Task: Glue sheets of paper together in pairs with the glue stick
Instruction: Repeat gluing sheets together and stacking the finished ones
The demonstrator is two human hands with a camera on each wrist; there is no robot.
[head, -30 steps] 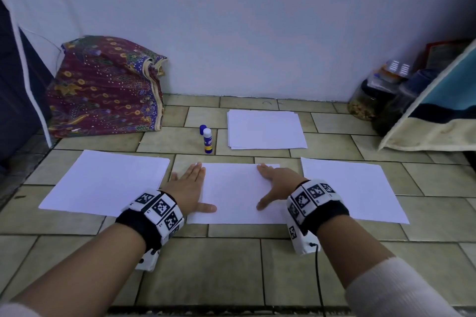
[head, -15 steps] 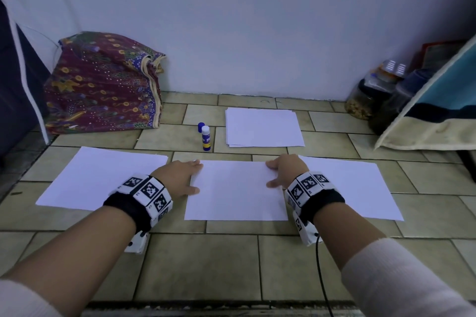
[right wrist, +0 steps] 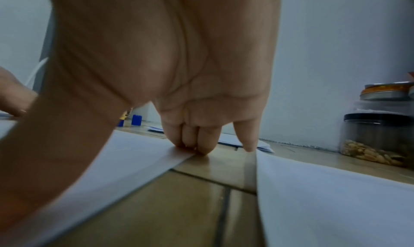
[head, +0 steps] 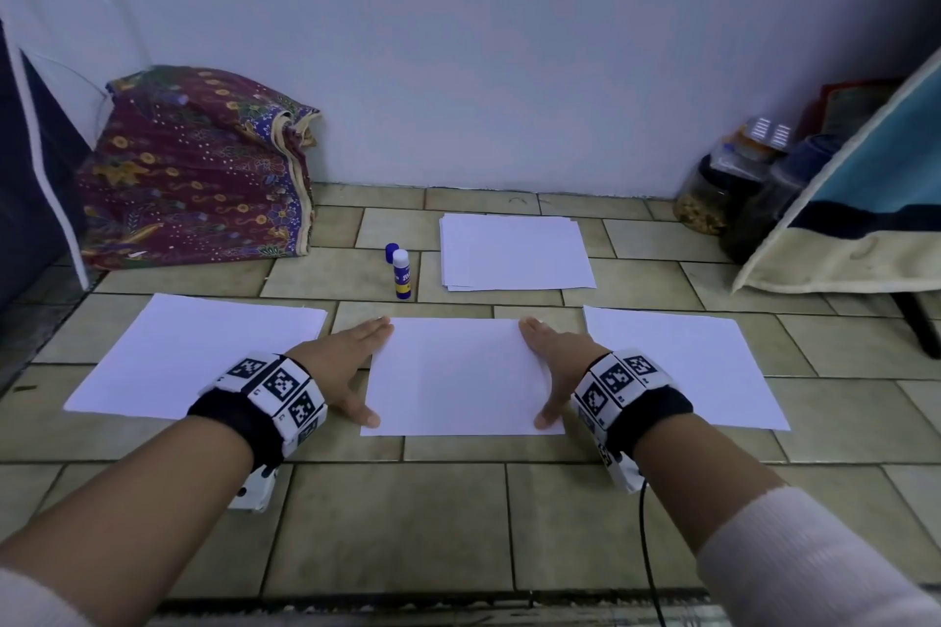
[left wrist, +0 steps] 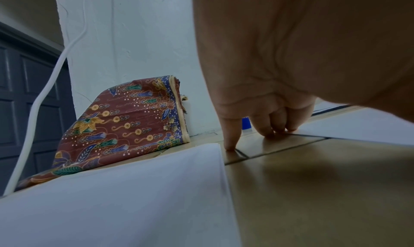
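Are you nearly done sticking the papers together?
Partway, it seems. A paper on the left and one on the right lie flat, maybe finished. The left hand and right hand press the middle paper's sides. The glue stick stands uncapped, and a stack still waits.

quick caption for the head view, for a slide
Both hands flank the middle sheet on the tiled floor.

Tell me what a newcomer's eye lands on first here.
Two hands, the left hand and right hand, lie flat at either side of the white middle sheet of paper on the tiled floor. Behind it stands an uncapped white-and-blue glue stick, beside a stack of white paper.
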